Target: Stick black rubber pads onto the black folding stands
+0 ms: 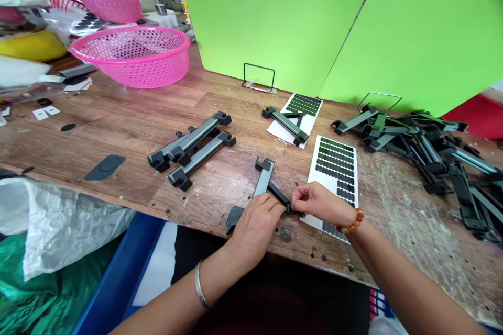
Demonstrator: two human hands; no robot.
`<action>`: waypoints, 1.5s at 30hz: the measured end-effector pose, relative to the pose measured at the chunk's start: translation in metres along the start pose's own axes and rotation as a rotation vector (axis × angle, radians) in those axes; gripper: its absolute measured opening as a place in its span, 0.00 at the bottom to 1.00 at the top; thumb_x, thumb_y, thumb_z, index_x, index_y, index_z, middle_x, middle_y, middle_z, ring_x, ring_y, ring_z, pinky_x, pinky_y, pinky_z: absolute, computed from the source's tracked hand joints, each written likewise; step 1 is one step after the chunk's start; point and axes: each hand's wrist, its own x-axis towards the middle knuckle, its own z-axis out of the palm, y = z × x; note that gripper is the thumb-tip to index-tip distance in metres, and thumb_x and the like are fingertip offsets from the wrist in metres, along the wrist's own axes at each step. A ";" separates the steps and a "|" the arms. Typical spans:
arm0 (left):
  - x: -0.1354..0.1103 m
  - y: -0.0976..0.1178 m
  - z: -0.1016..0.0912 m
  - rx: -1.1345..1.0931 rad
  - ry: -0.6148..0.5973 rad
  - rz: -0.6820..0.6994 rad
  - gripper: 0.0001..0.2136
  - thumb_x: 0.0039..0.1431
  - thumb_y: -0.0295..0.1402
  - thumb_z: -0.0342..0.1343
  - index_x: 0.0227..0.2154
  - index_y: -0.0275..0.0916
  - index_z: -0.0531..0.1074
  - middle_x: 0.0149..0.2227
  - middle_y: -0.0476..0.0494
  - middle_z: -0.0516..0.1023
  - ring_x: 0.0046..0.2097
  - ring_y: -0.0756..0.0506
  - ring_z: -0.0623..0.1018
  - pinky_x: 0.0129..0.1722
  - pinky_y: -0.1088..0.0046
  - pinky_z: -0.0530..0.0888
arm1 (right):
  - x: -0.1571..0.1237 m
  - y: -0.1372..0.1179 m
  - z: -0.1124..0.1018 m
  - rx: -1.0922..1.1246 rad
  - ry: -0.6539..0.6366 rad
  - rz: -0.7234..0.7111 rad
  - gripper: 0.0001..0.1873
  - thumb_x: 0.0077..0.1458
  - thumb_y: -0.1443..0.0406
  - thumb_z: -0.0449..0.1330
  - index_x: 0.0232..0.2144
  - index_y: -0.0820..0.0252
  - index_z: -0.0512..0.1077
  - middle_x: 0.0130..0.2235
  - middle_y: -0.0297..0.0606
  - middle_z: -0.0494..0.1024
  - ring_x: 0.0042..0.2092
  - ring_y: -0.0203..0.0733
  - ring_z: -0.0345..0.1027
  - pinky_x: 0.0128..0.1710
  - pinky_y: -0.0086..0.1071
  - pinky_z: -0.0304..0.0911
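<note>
My left hand (254, 225) is closed over the near part of a grey and black folding bracket (264, 178) that lies on the wooden table (133, 131). My right hand (319, 203) pinches at the bracket's black arm end, just right of the left hand; whatever small thing is in the pinch is hidden. A white sheet of dark oval stickers (335, 167) lies under and beyond my right hand.
Several finished brackets (192, 147) lie left of centre. One more bracket (286, 124) rests on a second sticker sheet (302, 107). A heap of brackets (428, 152) fills the right side. Two pink baskets (133, 55) stand at the back left before green panels (283, 15).
</note>
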 end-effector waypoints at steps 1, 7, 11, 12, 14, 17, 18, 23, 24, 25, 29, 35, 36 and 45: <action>0.000 0.000 0.000 -0.001 0.006 0.003 0.06 0.62 0.25 0.51 0.40 0.39 0.69 0.39 0.47 0.73 0.44 0.44 0.69 0.44 0.65 0.69 | 0.000 0.000 0.000 0.001 -0.002 0.002 0.04 0.43 0.68 0.56 0.20 0.62 0.66 0.21 0.29 0.66 0.25 0.31 0.55 0.25 0.26 0.51; -0.001 -0.001 0.000 -0.002 0.022 0.024 0.07 0.62 0.24 0.50 0.41 0.39 0.69 0.39 0.46 0.72 0.45 0.44 0.69 0.45 0.65 0.69 | 0.003 -0.003 0.000 -0.010 0.000 0.021 0.04 0.43 0.67 0.55 0.20 0.62 0.66 0.20 0.28 0.65 0.24 0.30 0.54 0.24 0.26 0.50; -0.001 -0.001 0.000 0.003 0.027 0.030 0.08 0.62 0.24 0.51 0.42 0.39 0.69 0.40 0.46 0.72 0.45 0.44 0.69 0.46 0.66 0.69 | 0.004 -0.004 0.001 -0.019 -0.004 0.029 0.04 0.42 0.67 0.55 0.20 0.62 0.66 0.19 0.28 0.64 0.23 0.29 0.52 0.23 0.26 0.48; -0.001 -0.001 0.000 0.006 0.026 0.031 0.07 0.62 0.25 0.51 0.42 0.39 0.69 0.40 0.46 0.72 0.45 0.44 0.69 0.46 0.65 0.69 | 0.004 -0.004 0.001 -0.022 -0.006 0.030 0.04 0.42 0.67 0.55 0.20 0.62 0.66 0.19 0.28 0.64 0.23 0.29 0.53 0.23 0.25 0.48; -0.001 0.000 0.000 0.016 0.024 0.025 0.07 0.63 0.25 0.50 0.41 0.39 0.70 0.39 0.46 0.72 0.45 0.44 0.69 0.45 0.65 0.69 | 0.004 -0.004 0.002 -0.032 -0.006 0.031 0.03 0.42 0.68 0.55 0.20 0.62 0.66 0.20 0.28 0.65 0.23 0.30 0.53 0.23 0.26 0.49; -0.003 0.002 -0.001 0.028 0.016 0.006 0.07 0.64 0.25 0.48 0.41 0.39 0.70 0.38 0.46 0.71 0.44 0.45 0.69 0.45 0.65 0.69 | 0.003 -0.004 0.003 -0.053 0.028 0.024 0.03 0.42 0.68 0.55 0.20 0.62 0.67 0.21 0.29 0.67 0.24 0.31 0.56 0.25 0.26 0.51; -0.003 0.002 -0.002 0.033 0.009 0.000 0.08 0.64 0.26 0.49 0.43 0.40 0.70 0.38 0.46 0.71 0.44 0.45 0.68 0.44 0.65 0.69 | 0.002 -0.004 0.003 -0.063 0.042 0.021 0.03 0.42 0.68 0.55 0.20 0.62 0.67 0.21 0.29 0.67 0.24 0.31 0.57 0.25 0.26 0.52; -0.007 0.002 -0.003 0.082 -0.042 0.029 0.10 0.64 0.29 0.50 0.46 0.43 0.69 0.37 0.46 0.69 0.44 0.45 0.67 0.44 0.66 0.69 | -0.006 -0.005 0.007 -0.135 0.110 -0.036 0.05 0.47 0.68 0.54 0.23 0.61 0.69 0.23 0.30 0.69 0.27 0.33 0.59 0.28 0.27 0.55; -0.007 0.001 -0.002 0.092 -0.044 0.043 0.10 0.64 0.29 0.50 0.47 0.43 0.69 0.37 0.46 0.69 0.44 0.44 0.67 0.45 0.66 0.69 | -0.008 -0.005 0.008 -0.160 0.133 -0.061 0.06 0.48 0.68 0.54 0.23 0.62 0.70 0.24 0.31 0.69 0.28 0.34 0.60 0.29 0.28 0.56; -0.007 0.000 -0.002 0.101 -0.042 0.055 0.11 0.64 0.30 0.49 0.48 0.43 0.69 0.37 0.45 0.69 0.45 0.44 0.67 0.45 0.66 0.69 | -0.011 -0.004 0.009 -0.186 0.161 -0.091 0.07 0.49 0.69 0.53 0.24 0.62 0.71 0.26 0.32 0.71 0.29 0.35 0.61 0.30 0.29 0.57; -0.008 0.000 -0.001 0.125 -0.041 0.078 0.12 0.65 0.30 0.48 0.50 0.42 0.68 0.39 0.45 0.69 0.44 0.44 0.67 0.46 0.65 0.68 | -0.020 0.002 0.014 -0.234 0.256 -0.217 0.10 0.52 0.71 0.51 0.28 0.61 0.73 0.32 0.36 0.74 0.36 0.38 0.67 0.39 0.32 0.61; -0.007 0.001 -0.002 0.132 -0.036 0.080 0.12 0.65 0.31 0.49 0.49 0.42 0.69 0.40 0.44 0.69 0.44 0.44 0.67 0.45 0.65 0.69 | -0.029 0.009 0.021 -0.205 0.305 -0.305 0.13 0.54 0.73 0.50 0.32 0.61 0.75 0.38 0.40 0.74 0.40 0.40 0.69 0.44 0.34 0.64; -0.007 0.001 -0.002 0.131 -0.032 0.080 0.12 0.64 0.30 0.49 0.49 0.42 0.69 0.40 0.44 0.69 0.44 0.44 0.67 0.45 0.65 0.69 | -0.029 0.010 0.021 -0.206 0.310 -0.314 0.14 0.55 0.73 0.50 0.32 0.61 0.75 0.38 0.40 0.74 0.41 0.40 0.69 0.44 0.34 0.64; -0.006 0.002 -0.004 0.131 -0.029 0.090 0.10 0.64 0.30 0.49 0.47 0.41 0.70 0.39 0.44 0.70 0.43 0.44 0.68 0.45 0.66 0.70 | -0.034 0.019 0.026 -0.460 0.347 -0.478 0.17 0.58 0.73 0.48 0.42 0.60 0.74 0.42 0.43 0.73 0.43 0.41 0.69 0.44 0.36 0.69</action>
